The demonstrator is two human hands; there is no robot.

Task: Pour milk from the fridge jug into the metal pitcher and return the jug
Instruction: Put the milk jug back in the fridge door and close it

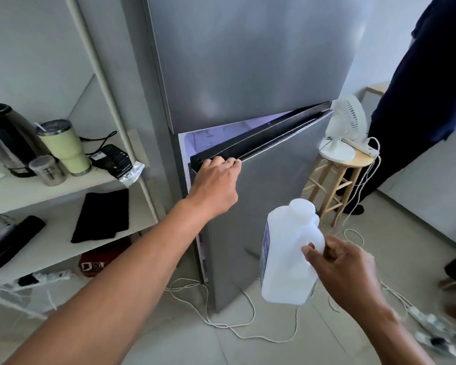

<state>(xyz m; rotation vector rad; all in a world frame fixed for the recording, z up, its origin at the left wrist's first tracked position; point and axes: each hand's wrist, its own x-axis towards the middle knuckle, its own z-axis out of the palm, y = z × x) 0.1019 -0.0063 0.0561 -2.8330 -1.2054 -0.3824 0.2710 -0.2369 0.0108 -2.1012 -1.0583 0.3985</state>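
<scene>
My left grip (pixel 216 169) is curled over the top edge of the lower fridge door (pixel 263 196), which stands partly ajar with the lit interior showing above it. My right grip (pixel 337 262) is closed round the handle side of the white milk jug (pixel 287 256), which hangs upright in the air in front of the door, capped as far as I can judge. I cannot determine whether this is the fetch or the return; either way, I judge the door should be swung with a steady pull at its top edge while I keep the jug vertical and clear of the door's sweep. The fridge shelves are hidden behind the door, the jug's fill level cannot be read, and the metal pitcher is not in view.
</scene>
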